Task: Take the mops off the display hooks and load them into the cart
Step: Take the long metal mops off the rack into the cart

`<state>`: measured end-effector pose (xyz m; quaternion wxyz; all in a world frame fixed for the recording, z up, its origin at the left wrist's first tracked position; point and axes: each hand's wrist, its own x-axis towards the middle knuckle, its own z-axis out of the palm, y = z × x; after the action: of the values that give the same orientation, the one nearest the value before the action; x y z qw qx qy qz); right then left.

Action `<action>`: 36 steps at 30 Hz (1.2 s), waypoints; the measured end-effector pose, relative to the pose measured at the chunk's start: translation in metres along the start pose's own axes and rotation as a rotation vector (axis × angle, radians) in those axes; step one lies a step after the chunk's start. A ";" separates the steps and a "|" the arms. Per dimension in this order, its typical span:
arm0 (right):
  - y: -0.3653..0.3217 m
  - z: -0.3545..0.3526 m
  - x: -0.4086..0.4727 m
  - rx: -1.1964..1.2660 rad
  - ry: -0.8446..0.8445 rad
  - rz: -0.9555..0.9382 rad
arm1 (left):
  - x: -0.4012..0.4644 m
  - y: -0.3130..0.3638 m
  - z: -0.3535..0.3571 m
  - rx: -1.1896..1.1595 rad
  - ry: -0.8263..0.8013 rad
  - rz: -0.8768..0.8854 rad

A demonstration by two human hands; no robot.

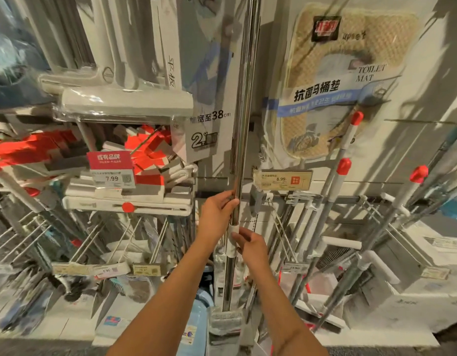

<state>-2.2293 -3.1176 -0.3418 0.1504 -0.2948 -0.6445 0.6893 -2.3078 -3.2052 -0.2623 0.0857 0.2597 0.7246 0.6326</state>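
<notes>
A mop with a long shiny metal pole [241, 124] stands upright in the middle of the store display, its grey pad head [225, 323] low near the floor. My left hand [218, 214] grips the pole just above a white plastic collar [232, 240]. My right hand [250, 246] holds the pole at that collar, a little lower. More mops with white handles and red caps [343, 167] lean on hooks to the right. No cart is in view.
Flat mop heads in plastic [124, 101] and red-and-white packs [145, 155] fill the racks on the left. A toilet mat pack [338, 80] hangs at upper right. Wire hooks and price tags [282, 179] stick out at hand height. A light blue bucket [196, 322] sits low.
</notes>
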 end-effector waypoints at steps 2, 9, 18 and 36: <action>-0.001 0.003 0.016 0.000 0.006 0.013 | 0.016 -0.009 0.002 -0.024 0.005 -0.016; 0.008 0.007 0.068 -0.074 0.019 0.040 | 0.063 -0.038 0.013 -0.131 0.001 -0.100; 0.022 0.006 0.118 -0.054 0.018 0.123 | 0.099 -0.080 0.023 -0.225 -0.032 -0.091; 0.062 -0.005 0.156 -0.094 0.006 0.136 | 0.130 -0.099 0.037 -0.137 -0.048 -0.163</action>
<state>-2.3375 -3.0294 -0.4358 0.0913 -0.3467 -0.6540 0.6662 -2.4284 -3.1159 -0.3381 0.1719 0.2085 0.6962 0.6650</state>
